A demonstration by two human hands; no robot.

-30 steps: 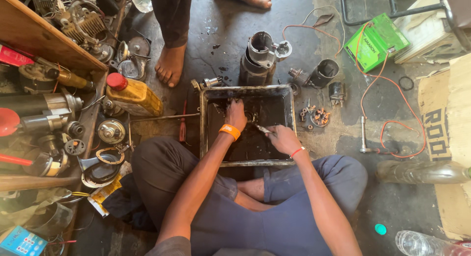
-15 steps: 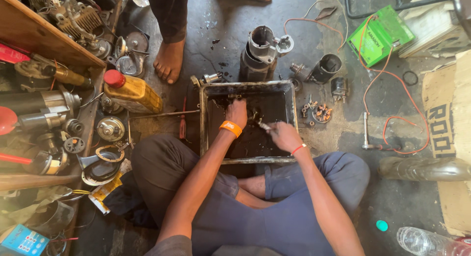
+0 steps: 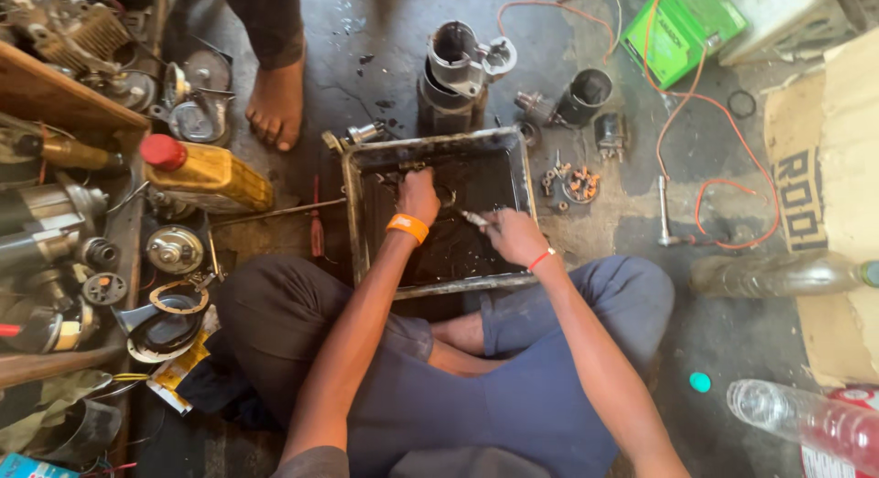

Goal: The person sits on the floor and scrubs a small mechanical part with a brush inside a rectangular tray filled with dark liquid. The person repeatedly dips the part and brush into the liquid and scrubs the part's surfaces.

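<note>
Clearly both hands work inside the metal tray of dark oily liquid that sits on the floor between the person's crossed legs. The left hand presses down on a small part in the liquid, though whether its grip is closed on it I cannot tell; the right hand is closed around a slim brush-like tool pointing toward the left hand. Slick fingers could let the part slip and sink from sight, and a hard stroke could splash oil over the rim toward the loose small parts lying just beside the tray.
</note>
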